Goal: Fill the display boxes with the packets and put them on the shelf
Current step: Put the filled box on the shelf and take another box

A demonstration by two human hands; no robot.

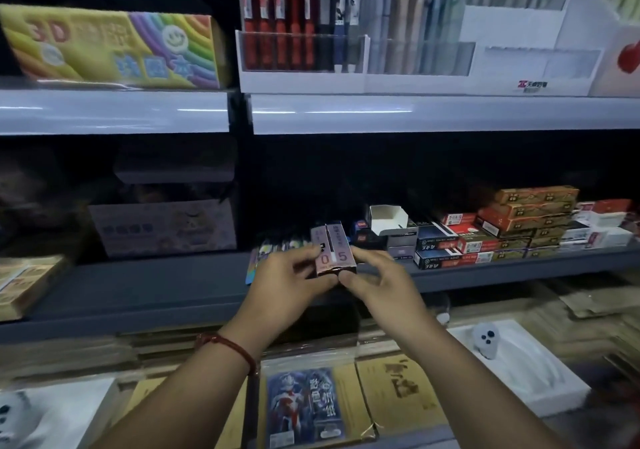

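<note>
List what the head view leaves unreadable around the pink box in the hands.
- Pink box: what it holds; its top faces away and the fingers of the left hand cover its left edge.
- Right hand: whether it grips or only touches the box; blurred.
- White open box: its inside, behind its wall.
- Back of the middle shelf: lost in darkness.

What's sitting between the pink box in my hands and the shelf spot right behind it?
Nothing visible blocks it. The pink box, held by the left hand and right hand, is at the front edge of the grey shelf. Colourful packets sit to its left, an open white box behind to its right.
</note>
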